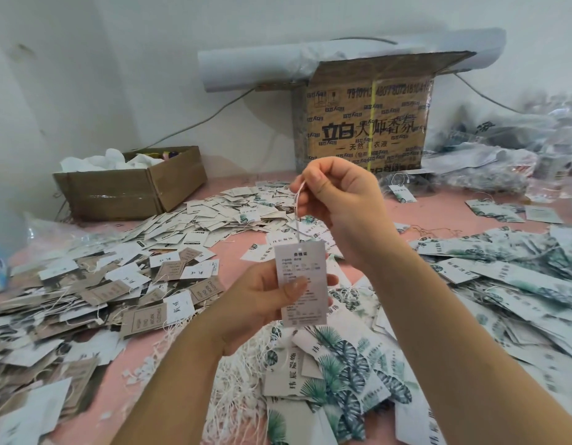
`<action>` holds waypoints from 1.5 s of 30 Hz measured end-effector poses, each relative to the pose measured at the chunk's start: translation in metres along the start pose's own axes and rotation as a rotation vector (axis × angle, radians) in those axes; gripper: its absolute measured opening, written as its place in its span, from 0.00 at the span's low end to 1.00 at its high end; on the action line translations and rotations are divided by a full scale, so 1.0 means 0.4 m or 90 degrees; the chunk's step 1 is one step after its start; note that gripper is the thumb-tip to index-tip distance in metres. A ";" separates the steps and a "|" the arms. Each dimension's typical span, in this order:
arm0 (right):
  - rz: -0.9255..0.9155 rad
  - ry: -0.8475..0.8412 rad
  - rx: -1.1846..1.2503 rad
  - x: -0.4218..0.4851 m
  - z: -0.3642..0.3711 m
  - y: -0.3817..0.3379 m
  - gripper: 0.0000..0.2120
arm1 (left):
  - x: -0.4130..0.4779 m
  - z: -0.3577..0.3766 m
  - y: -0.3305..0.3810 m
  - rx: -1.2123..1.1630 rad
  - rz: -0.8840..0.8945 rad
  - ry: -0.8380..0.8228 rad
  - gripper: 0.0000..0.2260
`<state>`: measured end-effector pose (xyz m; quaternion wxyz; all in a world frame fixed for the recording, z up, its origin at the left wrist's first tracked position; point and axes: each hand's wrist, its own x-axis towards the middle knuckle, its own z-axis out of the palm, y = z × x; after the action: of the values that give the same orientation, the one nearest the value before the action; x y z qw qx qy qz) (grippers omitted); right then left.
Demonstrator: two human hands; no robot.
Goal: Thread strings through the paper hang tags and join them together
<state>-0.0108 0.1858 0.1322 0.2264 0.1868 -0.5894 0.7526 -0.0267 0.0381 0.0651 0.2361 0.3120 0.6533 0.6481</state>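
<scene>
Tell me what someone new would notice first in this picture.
At centre, the left hand holds a white printed paper hang tag upright while the right hand pulls its thin white string upward. Loose paper tags cover the pink tabletop, and a tall printed brown cardboard box stands against the back wall.

matt paper tag (300, 282), thin white string (297, 216)

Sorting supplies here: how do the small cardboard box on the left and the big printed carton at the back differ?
The small box is plain brown, low and open-topped, with white material showing; the big carton is taller, covered in black print and bound by a yellow strap. The small box sits nearer the left wall, the carton against the back wall. Both are brown cardboard on the pink surface.
</scene>
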 end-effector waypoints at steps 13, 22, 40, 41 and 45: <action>0.099 -0.123 -0.288 -0.002 -0.014 0.022 0.07 | 0.011 -0.011 0.035 -0.256 0.028 0.164 0.26; 0.164 -0.212 -0.329 -0.017 0.025 0.070 0.07 | 0.015 -0.007 0.039 -0.037 0.050 0.289 0.22; 0.404 -0.301 -0.404 0.005 -0.098 0.045 0.05 | -0.020 -0.074 0.018 0.465 -0.135 0.077 0.07; 0.429 -0.328 -0.399 0.004 -0.102 0.042 0.05 | -0.020 -0.075 0.016 0.491 -0.156 0.051 0.08; 0.520 -0.421 -0.440 -0.004 -0.110 0.044 0.03 | -0.021 -0.078 0.007 0.596 -0.250 0.008 0.21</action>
<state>-0.0199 0.2248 0.1069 -0.2262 0.0852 -0.8615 0.4466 -0.0429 0.0103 0.0688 0.1843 0.2519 0.9216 0.2307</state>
